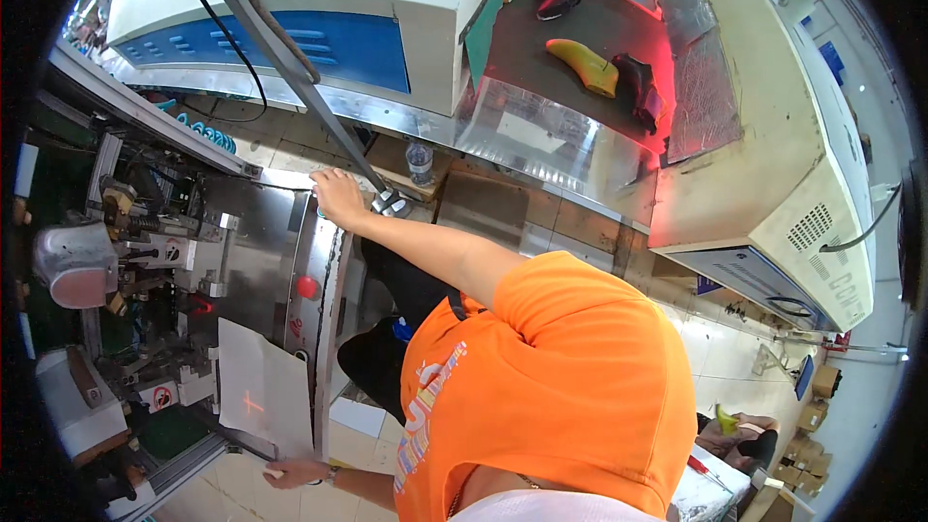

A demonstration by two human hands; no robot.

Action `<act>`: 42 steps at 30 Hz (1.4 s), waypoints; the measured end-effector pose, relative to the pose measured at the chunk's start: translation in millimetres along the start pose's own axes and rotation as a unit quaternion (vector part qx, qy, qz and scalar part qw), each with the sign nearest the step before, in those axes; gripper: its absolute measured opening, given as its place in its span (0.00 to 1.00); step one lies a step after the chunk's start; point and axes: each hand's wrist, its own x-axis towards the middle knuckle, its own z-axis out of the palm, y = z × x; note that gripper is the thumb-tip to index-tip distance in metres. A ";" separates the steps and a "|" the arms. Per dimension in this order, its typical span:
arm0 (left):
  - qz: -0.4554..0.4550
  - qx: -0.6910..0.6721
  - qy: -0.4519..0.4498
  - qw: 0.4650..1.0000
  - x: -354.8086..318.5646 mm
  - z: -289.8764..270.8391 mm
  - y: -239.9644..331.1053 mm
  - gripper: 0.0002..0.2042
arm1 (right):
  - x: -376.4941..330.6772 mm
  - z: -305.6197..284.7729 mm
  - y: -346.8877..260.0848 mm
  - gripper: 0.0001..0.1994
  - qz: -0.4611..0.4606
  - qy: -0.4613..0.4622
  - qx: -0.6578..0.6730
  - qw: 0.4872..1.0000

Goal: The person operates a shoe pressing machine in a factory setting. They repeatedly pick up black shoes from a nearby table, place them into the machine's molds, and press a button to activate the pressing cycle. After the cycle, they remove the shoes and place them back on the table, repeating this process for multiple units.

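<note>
My right hand (338, 197) rests on the upper corner of the machine's metal front edge (319, 261), fingers apart and laid over it. A round red button (307, 287) sits farther along that edge. My left hand (296, 473) is at the machine's lower corner, fingers bent together; what they touch is too small to make out. Near it, a pale sheet-like panel (261, 387) shows a red light cross. Beyond are metal clamps (198, 261) and a rounded silver form with a pinkish face (77, 266).
A red-lit conveyor (522, 48) carries a yellow-green boot (583, 66), a dark boot (638, 89) and a dark red shoe (557, 0). A slanting metal post (309, 97) stands beside my right hand. A water bottle (420, 162) is nearby. A person (744, 435) holds a green shoe-like piece behind me.
</note>
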 end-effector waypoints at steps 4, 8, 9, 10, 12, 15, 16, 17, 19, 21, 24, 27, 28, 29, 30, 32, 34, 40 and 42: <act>-0.139 0.178 -0.059 0.972 12.1 8.7 -43.8 0.26 | 2.7 -2.6 3.9 0.09 -0.002 0.022 -0.003 1.000; -0.171 0.225 -0.159 0.946 12.9 9.2 -56.3 0.25 | 1.4 -2.8 0.6 0.10 -0.005 0.026 -0.007 1.000; -0.179 0.236 -0.184 0.937 12.0 9.8 -57.9 0.25 | 0.6 -3.7 0.7 0.10 -0.007 0.031 -0.009 0.999; -0.182 0.246 -0.163 0.938 11.1 11.6 -55.8 0.25 | 1.0 -4.5 -1.3 0.10 -0.009 0.036 -0.009 0.999; -0.186 0.266 -0.121 0.938 7.5 15.4 -49.0 0.26 | 1.5 -7.7 -3.4 0.10 -0.001 0.021 -0.014 1.000; -0.150 0.193 -0.165 0.955 12.3 18.2 -44.6 0.28 | 0.9 -7.4 -2.8 0.10 0.001 0.018 -0.009 1.000; -0.132 0.191 -0.194 0.953 13.9 19.1 -39.9 0.28 | 1.4 -6.5 -2.1 0.10 -0.003 0.020 -0.006 1.000; -0.114 0.189 -0.223 0.950 17.2 18.7 -32.7 0.29 | 1.1 -6.0 -1.1 0.10 -0.006 0.025 -0.005 1.000; -0.091 0.155 -0.286 0.941 25.2 16.4 -29.8 0.29 | 0.4 -4.8 -1.6 0.09 -0.013 0.034 -0.002 0.999; -0.081 0.092 -0.354 0.927 36.1 12.0 -37.5 0.30 | 0.5 -5.0 -2.6 0.10 -0.015 0.027 -0.011 0.999; -0.122 0.001 -0.384 0.915 42.7 3.2 -38.3 0.30 | 0.2 -2.8 -0.4 0.10 -0.027 0.042 -0.023 0.998; -0.108 0.038 -0.402 0.909 46.5 -19.0 -9.4 0.30 | 0.7 -1.2 1.1 0.09 -0.028 0.047 -0.026 0.998; -0.102 0.055 -0.380 0.918 48.5 -20.7 -9.5 0.29 | 1.4 -2.1 1.4 0.09 -0.025 0.048 -0.025 0.998; -0.095 0.071 -0.360 0.925 51.3 -20.2 -10.7 0.28 | 1.7 -3.0 1.6 0.09 -0.019 0.047 -0.027 0.998; -0.090 0.088 -0.338 0.933 53.5 -19.9 -12.0 0.27 | 1.7 -3.6 1.4 0.09 -0.020 0.048 -0.028 0.998; -0.086 0.125 -0.296 0.943 55.0 -14.6 -32.6 0.26 | 1.4 -4.3 1.4 0.09 -0.023 0.049 -0.030 0.998; -0.093 0.155 -0.255 0.950 54.8 -12.3 -69.3 0.25 | 0.5 -4.4 0.8 0.10 -0.027 0.047 -0.029 0.998; -0.068 0.067 -0.113 0.989 54.5 -18.4 -97.0 0.22 | 4.5 5.4 13.0 0.12 -0.031 0.048 -0.015 0.998; 0.016 0.035 -0.074 0.996 60.2 -27.4 -51.6 0.16 | 8.5 10.9 20.9 0.11 -0.017 0.049 0.005 0.999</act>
